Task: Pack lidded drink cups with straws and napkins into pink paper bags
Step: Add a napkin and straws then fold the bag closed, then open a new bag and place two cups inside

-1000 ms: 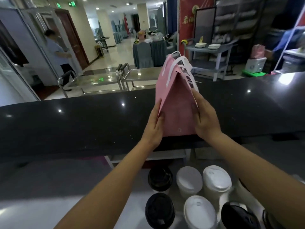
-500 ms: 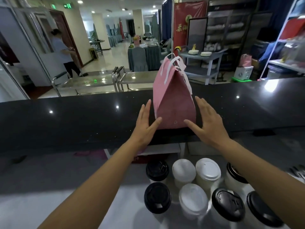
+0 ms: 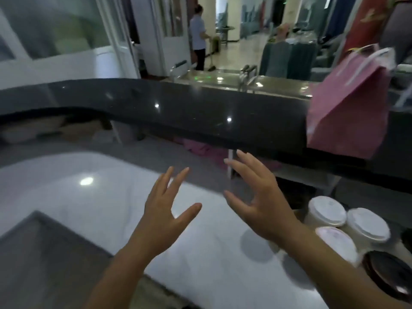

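Note:
A pink paper bag (image 3: 347, 108) with white handles stands upright on the raised black counter (image 3: 200, 110) at the far right. Both my hands hover over the white worktop (image 3: 66, 197), fingers spread and holding nothing: my left hand (image 3: 165, 217) in the middle, my right hand (image 3: 260, 204) just beside it. White-lidded cups (image 3: 327, 211) and a black-lidded cup (image 3: 388, 273) stand at the lower right, next to my right forearm.
Pink bags or cloth (image 3: 200, 150) lie on the shelf under the black counter. A person (image 3: 199, 36) stands in the hall beyond, near steel trolleys (image 3: 223, 78). A grey recessed area (image 3: 44, 259) fills the lower left.
My hands let go of the pink bag and drew back toward me over the white worktop. The view swung left, so the bag and cups now sit at the right.

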A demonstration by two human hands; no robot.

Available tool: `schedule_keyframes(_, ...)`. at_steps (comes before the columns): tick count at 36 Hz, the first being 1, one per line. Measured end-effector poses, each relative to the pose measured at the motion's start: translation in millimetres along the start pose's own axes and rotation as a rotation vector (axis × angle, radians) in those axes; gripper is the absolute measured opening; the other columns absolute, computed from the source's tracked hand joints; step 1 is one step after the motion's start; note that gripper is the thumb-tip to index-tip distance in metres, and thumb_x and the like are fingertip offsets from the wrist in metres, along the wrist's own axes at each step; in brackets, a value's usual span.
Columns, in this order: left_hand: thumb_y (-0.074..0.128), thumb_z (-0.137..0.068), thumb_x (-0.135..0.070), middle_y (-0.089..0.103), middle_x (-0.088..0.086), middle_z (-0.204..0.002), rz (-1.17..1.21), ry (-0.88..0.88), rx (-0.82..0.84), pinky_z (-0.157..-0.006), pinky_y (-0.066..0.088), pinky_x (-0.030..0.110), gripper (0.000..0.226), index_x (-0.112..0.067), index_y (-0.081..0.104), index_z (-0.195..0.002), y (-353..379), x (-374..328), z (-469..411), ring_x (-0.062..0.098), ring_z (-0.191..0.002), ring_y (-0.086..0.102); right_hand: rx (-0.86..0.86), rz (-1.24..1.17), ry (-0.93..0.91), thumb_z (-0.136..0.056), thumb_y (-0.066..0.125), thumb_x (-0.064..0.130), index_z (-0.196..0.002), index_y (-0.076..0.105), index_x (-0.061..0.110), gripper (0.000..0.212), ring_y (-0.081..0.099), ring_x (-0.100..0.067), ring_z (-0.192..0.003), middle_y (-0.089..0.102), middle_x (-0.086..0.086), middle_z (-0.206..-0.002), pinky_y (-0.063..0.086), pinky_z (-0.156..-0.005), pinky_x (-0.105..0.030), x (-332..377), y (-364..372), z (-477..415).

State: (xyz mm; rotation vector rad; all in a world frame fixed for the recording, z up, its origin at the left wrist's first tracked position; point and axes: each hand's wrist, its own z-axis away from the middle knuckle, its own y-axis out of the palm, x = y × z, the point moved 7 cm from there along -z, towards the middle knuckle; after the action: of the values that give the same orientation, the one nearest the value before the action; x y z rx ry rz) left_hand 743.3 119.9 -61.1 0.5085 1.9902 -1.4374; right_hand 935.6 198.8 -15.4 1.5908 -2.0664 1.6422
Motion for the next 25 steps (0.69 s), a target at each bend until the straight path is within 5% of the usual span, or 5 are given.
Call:
schedule_keyframes(12,0.054,-0.078,-0.072,0.006,-0.031,-0.156,-0.055,-0.687,-0.362,-0.121,0.013,0.034,0.074,-0.063,0.020,-0.143,-163.9,138.3,226.9,-0.003,-0.147,0.002,0.486,-0.301,-0.318,-0.090,0.062,0.052,-0.144,0.039,0.047,0.060,0.015,0.001,-0.148,0.025,0.024,-0.158,0.019,-0.120,-0.033,166.9,204.7,11.2)
schedule_keyframes(22,0.065,-0.086,-0.052,0.011,-0.020,-0.162,-0.086,-0.819,-0.616,-0.116,0.017,0.031,0.071,-0.058,0.025,-0.145,-298.2,237.5,290.6,-0.003,-0.147,0.007,0.633,-0.251,-0.480,-0.089,0.055,0.058,-0.138,0.032,0.058,0.055,0.001,0.027,-0.133,0.015,0.037,-0.151,0.002,-0.102,-0.002,284.9,321.6,-32.4)
schedule_keyframes(25,0.065,-0.086,-0.053,0.007,-0.026,-0.161,-0.056,-0.799,-0.618,-0.115,0.018,0.030,0.071,-0.066,0.022,-0.141,-338.2,273.6,284.7,-0.005,-0.146,0.005,0.650,-0.233,-0.497,-0.089,0.056,0.056,-0.136,0.032,0.060,0.053,0.004,0.030,-0.129,0.017,0.036,-0.149,0.005,-0.105,-0.004,324.3,364.9,-58.2)
